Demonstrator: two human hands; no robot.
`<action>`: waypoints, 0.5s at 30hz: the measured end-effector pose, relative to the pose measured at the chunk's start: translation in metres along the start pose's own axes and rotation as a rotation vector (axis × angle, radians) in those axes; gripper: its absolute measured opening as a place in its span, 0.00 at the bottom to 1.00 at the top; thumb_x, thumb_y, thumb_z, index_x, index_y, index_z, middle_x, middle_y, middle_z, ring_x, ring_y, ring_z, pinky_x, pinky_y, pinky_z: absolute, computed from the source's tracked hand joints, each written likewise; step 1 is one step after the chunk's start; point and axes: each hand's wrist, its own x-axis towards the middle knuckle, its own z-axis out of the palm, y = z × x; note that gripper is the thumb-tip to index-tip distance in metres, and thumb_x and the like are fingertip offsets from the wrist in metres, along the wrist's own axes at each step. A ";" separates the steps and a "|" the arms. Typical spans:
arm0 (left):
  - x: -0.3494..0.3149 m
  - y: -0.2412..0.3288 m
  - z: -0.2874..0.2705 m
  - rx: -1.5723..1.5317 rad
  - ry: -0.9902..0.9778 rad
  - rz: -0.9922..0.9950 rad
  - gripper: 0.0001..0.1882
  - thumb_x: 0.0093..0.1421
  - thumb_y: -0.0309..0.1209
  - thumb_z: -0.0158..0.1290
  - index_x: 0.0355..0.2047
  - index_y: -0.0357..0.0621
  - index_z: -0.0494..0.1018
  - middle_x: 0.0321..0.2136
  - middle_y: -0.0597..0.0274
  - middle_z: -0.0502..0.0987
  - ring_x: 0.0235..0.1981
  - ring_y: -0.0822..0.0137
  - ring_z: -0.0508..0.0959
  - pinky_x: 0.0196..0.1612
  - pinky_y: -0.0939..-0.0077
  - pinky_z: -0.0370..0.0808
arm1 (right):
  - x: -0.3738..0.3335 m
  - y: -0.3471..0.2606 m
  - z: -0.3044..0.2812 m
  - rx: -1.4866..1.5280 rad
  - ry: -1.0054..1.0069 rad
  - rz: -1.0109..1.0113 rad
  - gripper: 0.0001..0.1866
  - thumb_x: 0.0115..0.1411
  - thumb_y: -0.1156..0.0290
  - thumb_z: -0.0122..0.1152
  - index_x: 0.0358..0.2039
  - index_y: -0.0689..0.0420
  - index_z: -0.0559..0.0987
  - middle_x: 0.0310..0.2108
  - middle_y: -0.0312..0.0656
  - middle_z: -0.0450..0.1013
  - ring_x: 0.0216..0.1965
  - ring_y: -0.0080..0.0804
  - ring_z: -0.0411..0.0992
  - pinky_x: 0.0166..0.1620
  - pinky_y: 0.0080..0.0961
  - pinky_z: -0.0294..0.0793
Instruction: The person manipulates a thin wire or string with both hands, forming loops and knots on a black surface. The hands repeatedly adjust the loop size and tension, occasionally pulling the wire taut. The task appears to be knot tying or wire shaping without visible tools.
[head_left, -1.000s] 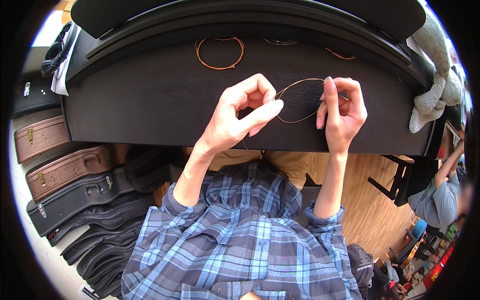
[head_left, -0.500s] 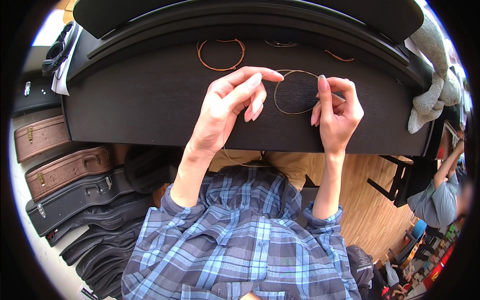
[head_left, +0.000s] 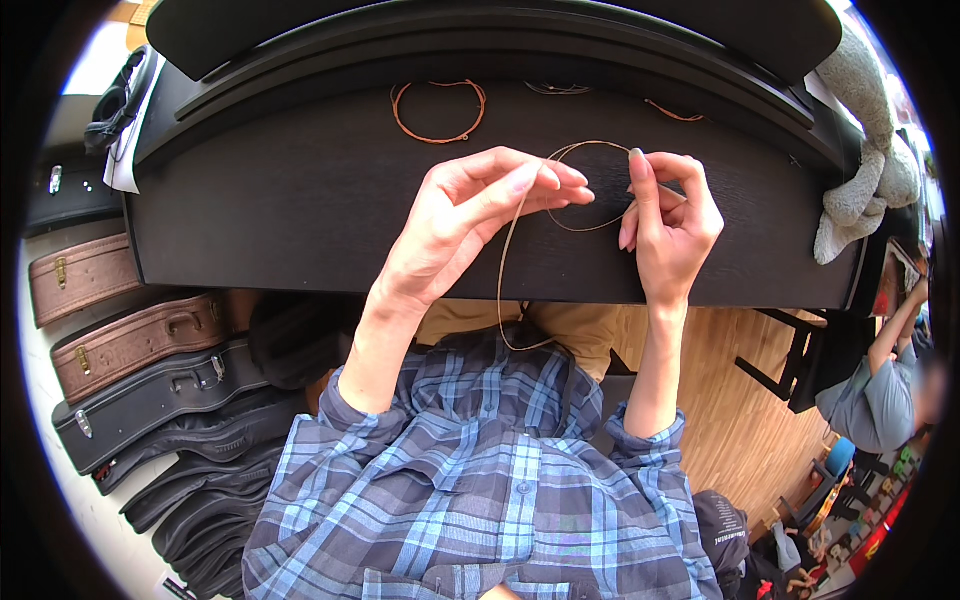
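Observation:
A thin, gold-coloured guitar string [head_left: 598, 142] is bent into a loop between my hands above the dark tabletop. My right hand [head_left: 672, 215] pinches the loop's right side between thumb and index finger, its other fingers curled. At the left of the loop, my left hand [head_left: 465, 215] has the string running between its thumb and fingers, with the fingers fairly straight. From there the string's long tail hangs over the table's front edge toward my lap. Farther back lie a copper-coloured coiled string [head_left: 440, 139], some thin silvery strings [head_left: 560, 90] and a copper-coloured string [head_left: 674, 114].
The black table [head_left: 250, 200] has a raised back ledge. A grey plush toy [head_left: 855, 200] hangs at its right end; headphones [head_left: 118, 100] are at far left. Brown and black instrument cases [head_left: 150, 335] line the left floor. Another person [head_left: 880, 400] is at far right.
My left hand has turned slightly, its fingers reaching farther right toward the loop. The string's tail has swung right, away from my left wrist. My right hand has barely shifted.

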 end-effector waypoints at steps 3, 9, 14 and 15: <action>0.001 0.007 -0.004 0.130 -0.060 -0.106 0.11 0.68 0.33 0.57 0.38 0.35 0.77 0.39 0.50 0.81 0.42 0.58 0.83 0.54 0.61 0.78 | 0.000 0.000 0.000 0.034 0.003 0.015 0.05 0.65 0.77 0.65 0.36 0.63 0.78 0.24 0.37 0.75 0.14 0.15 0.70 0.14 0.13 0.60; 0.000 0.003 0.000 0.326 0.052 -0.101 0.05 0.61 0.20 0.62 0.36 0.33 0.77 0.33 0.51 0.83 0.35 0.61 0.86 0.44 0.68 0.84 | 0.000 0.000 -0.001 0.079 0.000 0.031 0.05 0.65 0.77 0.65 0.36 0.63 0.78 0.24 0.37 0.75 0.14 0.15 0.70 0.14 0.13 0.61; 0.002 -0.004 0.000 0.449 0.174 0.025 0.11 0.59 0.17 0.63 0.39 0.32 0.73 0.34 0.45 0.82 0.35 0.57 0.87 0.42 0.68 0.87 | 0.000 0.000 -0.001 0.079 -0.017 0.000 0.05 0.64 0.77 0.66 0.36 0.64 0.78 0.25 0.37 0.74 0.14 0.15 0.70 0.14 0.13 0.60; 0.002 -0.004 0.000 0.460 0.202 0.030 0.13 0.59 0.17 0.63 0.41 0.32 0.71 0.34 0.45 0.82 0.35 0.57 0.87 0.42 0.67 0.87 | 0.000 0.000 -0.002 0.086 -0.017 -0.004 0.05 0.64 0.77 0.66 0.36 0.64 0.78 0.25 0.37 0.73 0.14 0.16 0.70 0.14 0.13 0.60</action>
